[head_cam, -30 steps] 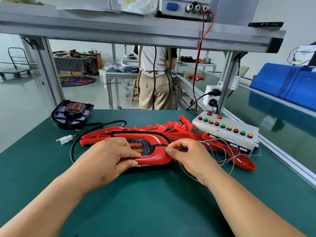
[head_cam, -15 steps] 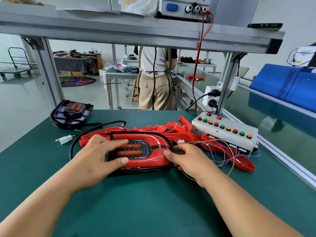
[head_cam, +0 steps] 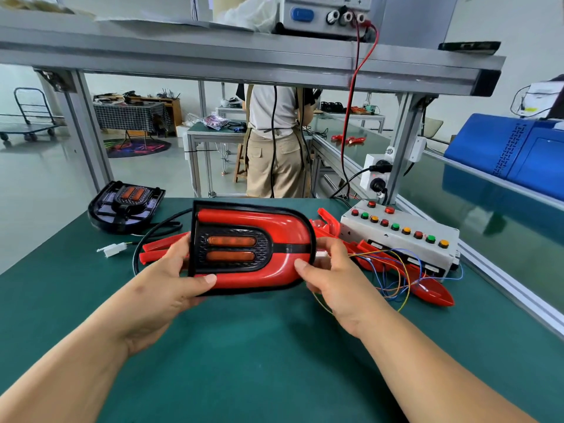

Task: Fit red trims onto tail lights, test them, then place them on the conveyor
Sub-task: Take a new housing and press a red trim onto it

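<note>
Tail light [head_cam: 232, 248] with red trim [head_cam: 283, 222], held above green bench [head_cam: 274, 346]: left hand [head_cam: 164, 288] grips its 9 o'clock end, right hand [head_cam: 338, 285] its 3 o'clock end; button box [head_cam: 399, 236] at 2 o'clock.

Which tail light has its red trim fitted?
The held tail light; the other tail light, lying far left, is bare black without trim.

Glossy grey floor [head_cam: 36, 184]; aluminium shelf frame [head_cam: 213, 61] overhead; flat trolley [head_cam: 29, 125] far left; checked-cloth table [head_cam: 129, 116] behind.
</note>
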Motion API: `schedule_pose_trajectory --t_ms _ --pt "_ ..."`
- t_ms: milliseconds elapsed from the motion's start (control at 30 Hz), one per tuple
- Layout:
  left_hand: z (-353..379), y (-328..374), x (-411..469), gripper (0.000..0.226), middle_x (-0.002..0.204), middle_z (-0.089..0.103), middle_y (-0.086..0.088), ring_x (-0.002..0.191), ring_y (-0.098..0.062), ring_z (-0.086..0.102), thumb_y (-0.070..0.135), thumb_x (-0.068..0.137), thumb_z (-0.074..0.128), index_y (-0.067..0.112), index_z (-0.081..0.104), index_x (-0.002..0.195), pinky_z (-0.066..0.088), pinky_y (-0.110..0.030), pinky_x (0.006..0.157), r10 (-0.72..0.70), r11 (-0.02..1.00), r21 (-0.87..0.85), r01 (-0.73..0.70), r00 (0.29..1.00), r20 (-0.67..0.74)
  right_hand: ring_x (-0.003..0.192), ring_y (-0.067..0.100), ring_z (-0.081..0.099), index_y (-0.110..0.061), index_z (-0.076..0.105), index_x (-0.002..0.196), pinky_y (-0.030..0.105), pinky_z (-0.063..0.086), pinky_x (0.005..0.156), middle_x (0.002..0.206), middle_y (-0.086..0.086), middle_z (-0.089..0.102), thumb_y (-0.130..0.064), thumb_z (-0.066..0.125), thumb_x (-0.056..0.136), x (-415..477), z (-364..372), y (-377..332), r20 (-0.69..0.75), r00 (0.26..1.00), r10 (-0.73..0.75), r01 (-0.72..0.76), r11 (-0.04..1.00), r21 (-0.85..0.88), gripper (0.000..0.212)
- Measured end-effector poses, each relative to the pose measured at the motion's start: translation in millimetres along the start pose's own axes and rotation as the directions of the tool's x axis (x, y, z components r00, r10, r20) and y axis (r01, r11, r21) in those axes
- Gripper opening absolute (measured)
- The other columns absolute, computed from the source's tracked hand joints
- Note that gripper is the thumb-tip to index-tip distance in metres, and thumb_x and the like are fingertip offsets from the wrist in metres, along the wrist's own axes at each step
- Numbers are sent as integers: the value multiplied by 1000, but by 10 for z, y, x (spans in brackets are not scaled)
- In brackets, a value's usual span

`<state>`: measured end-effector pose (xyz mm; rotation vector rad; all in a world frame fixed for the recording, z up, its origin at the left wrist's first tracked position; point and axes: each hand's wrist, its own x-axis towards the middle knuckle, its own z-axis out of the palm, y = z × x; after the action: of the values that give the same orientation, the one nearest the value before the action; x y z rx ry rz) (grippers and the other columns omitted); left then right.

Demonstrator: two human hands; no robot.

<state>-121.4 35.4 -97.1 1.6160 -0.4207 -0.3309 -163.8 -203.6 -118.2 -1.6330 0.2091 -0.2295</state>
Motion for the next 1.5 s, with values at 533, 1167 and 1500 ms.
schedule_pose_trajectory --t_ms 533,1167,1500 --pt "90 -23 40 48 116 72 1 109 -12 67 -6 90 55 35 71 109 56 -19 81 104 986 -133 -100 994 24 79 15 72 -12 67 104 25 56 62 92 6 75 -22 66 75 -69 23 -147 175 981 -88 -4 883 470 31" --pt "-139 -118 136 40 126 68 -5 117 -18 64 16 86 55 13 65 125 57 -27 87 -48 976 -201 81 985 166 75 18 72 -10 71 93 29 59 64 88 10 75 -30 68 72 -13 -70 -140 219 969 117 -207 865 457 29" --pt "-507 -12 106 61 135 60 -15 122 -35 59 25 71 87 18 65 127 56 -37 93 -158 964 -139 229 906 393 67 26 74 -6 77 82 25 59 53 85 21 73 -35 74 68 -60 -226 -259 418 885 206 -300 939 171 33"
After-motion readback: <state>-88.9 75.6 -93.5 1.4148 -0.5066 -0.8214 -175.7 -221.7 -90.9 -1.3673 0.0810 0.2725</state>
